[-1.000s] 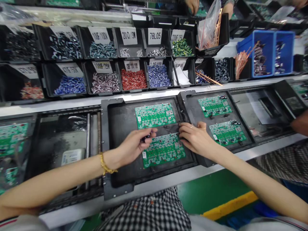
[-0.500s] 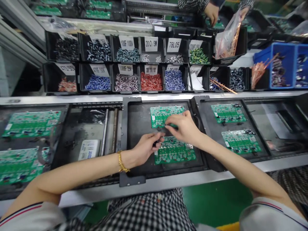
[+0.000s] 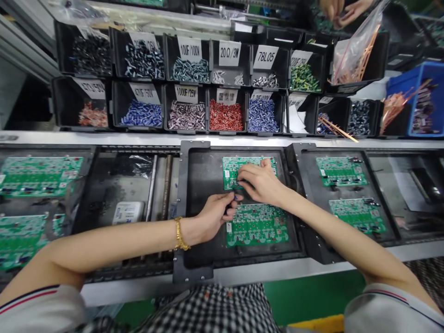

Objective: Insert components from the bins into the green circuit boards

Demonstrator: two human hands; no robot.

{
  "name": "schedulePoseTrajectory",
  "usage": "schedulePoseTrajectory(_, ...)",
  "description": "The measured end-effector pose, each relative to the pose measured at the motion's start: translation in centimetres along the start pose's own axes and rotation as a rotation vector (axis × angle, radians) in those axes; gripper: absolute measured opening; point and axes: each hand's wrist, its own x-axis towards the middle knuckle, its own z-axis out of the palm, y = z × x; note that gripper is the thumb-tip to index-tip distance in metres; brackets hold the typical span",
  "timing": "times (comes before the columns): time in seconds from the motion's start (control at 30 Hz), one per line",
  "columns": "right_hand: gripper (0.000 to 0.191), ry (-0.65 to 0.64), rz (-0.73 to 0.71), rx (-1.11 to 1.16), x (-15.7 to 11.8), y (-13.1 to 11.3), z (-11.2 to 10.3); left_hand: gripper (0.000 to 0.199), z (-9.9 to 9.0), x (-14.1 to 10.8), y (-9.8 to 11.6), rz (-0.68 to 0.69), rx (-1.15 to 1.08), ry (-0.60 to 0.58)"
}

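My right hand (image 3: 260,181) is over the upper green circuit board (image 3: 228,181), thumb and fingers pinched near its left half. Whatever sits between those fingertips is too small to make out. Just below and to the left, my left hand (image 3: 215,213) is closed around a few small dark-blue electronic components (image 3: 236,197), one showing at the fingertips. It hovers by the gap between the two boards. The lower circuit board (image 3: 258,226) lies flat beside it in the black tray (image 3: 204,164). My right hand hides much of the upper board.
Labelled black bins (image 3: 187,111) of loose components stand in two rows behind the rail. More circuit boards (image 3: 41,175) lie in trays left and right. A plastic bag (image 3: 350,55) and a blue bin (image 3: 416,106) are at the right. A co-worker's hands (image 3: 342,11) show at the top.
The view has shifted slightly, so the bins appear larger and higher. Both my hands stay at nearly the same places by the boards. The co-worker's hands have come closer together.
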Motion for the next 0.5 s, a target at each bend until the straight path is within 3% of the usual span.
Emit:
schedulePoseTrajectory(0.17, 0.024, 0.029, 0.054, -0.011, -0.5, -0.7, -0.2, 0.022, 0.1, 0.5, 0.0, -0.025, -0.019, 0.025)
schedulePoseTrajectory(0.37, 0.017, 0.006, 0.108, 0.273, -2.1, -1.8, -2.4, 0.023, 1.1, 0.3, 0.2, -0.015, -0.020, -0.073)
schedulePoseTrajectory(0.5, 0.017, 0.042, 0.175, 0.100, -2.6, -0.1, -2.3, 0.014, 1.5, -0.1, 0.1, 0.020, 0.065, -0.123)
